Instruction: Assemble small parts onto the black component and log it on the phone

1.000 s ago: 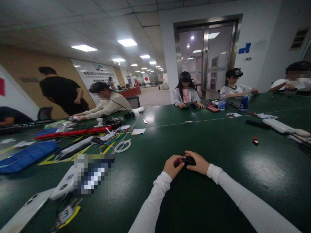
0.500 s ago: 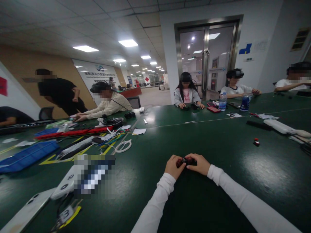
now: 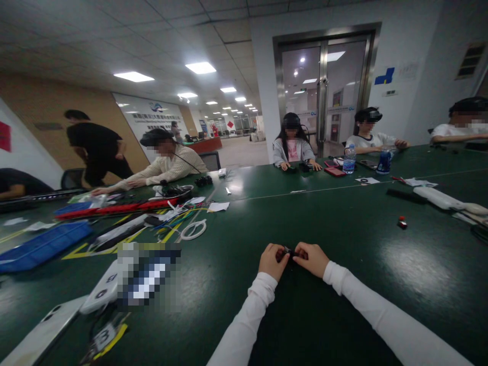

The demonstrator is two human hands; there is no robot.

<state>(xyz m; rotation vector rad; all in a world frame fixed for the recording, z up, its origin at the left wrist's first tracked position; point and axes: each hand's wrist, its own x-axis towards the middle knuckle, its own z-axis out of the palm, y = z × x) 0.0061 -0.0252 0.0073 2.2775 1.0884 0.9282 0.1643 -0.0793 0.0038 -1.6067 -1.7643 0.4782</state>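
Both my hands meet over the dark green table, around a small dark object with a lighter grey part on its left side. The fingers of my left hand pinch it from the left. From the right, the thumb and fingertips of my right hand close on its black end. Fingers cover most of the object, and it is too small to tell its kind. A small red and black item lies apart, to the right.
A blue tray, a white cable coil and a white numbered device lie on the left. White tool-like pieces rest at right. Across the table are a water bottle and several seated people.
My right hand's fingers have drawn in a little around the small object. At left, the co-worker in the cream top reaches farther out, and the standing person has turned.
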